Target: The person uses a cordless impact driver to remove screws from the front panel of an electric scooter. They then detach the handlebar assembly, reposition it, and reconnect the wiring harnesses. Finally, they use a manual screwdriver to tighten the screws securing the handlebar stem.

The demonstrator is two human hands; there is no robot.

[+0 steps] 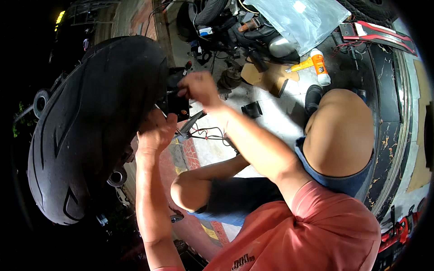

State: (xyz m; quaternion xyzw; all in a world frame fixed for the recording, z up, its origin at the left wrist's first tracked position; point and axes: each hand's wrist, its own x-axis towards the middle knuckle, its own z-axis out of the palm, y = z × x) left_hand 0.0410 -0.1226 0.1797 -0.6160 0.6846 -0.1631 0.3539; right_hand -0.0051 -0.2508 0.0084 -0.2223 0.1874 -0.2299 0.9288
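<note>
A big black motorcycle tire (95, 122) with grooved tread fills the left side. Close by its right side, my left hand (156, 128) is closed, thumb up, around something that I cannot make out. Its fingertips are partly hidden. Slightly farther off and to the right, my right hand (201, 90) is slightly blurred, its fingers curled in beside a dark boxy part (181, 106). What those fingers hold, if anything, does not show. Below the hands hang thin black and red wires (208, 133) and a dark flat piece (192, 124).
Right of centre, a white and orange bottle (320, 67) lies near a yellow-handled tool (300, 65) and a piece of cardboard (255, 77). A clear plastic sheet (300, 22) covers part of a heap of parts. A red and white panel (384, 36) lies at the far right.
</note>
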